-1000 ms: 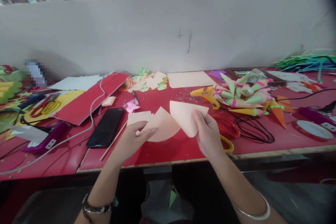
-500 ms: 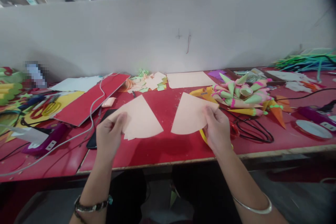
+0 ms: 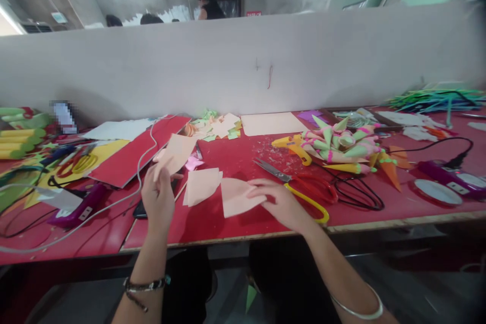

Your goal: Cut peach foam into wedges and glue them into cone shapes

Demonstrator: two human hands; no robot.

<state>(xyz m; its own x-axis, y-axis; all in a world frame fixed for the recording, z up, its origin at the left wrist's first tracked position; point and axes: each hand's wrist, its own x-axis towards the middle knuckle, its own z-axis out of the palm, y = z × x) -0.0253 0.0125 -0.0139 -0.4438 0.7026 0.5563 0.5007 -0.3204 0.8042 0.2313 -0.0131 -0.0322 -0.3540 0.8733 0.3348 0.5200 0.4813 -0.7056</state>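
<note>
Near the table's point(image 3: 341, 230) front edge, the right hand point(image 3: 281, 204) reaches leftward, fingers over the right cream paper point(image 3: 237, 200), its long axis running sideways; can't tell if they pinch it. Beside it sits a paper stack point(image 3: 202, 187). The left hand point(image 3: 157, 195), fingers pointing away, holds the left cream paper point(image 3: 180, 153), slanting far-right. Beyond lies the glue gun point(image 3: 294, 146).

Apparently a cluttered red table point(image 3: 235, 157)

Left fingers point(image 3: 165, 176) hold a peach sheet point(image 3: 181, 151); right fingers point(image 3: 269, 183) touch another sheet point(image 3: 234, 199).
</note>
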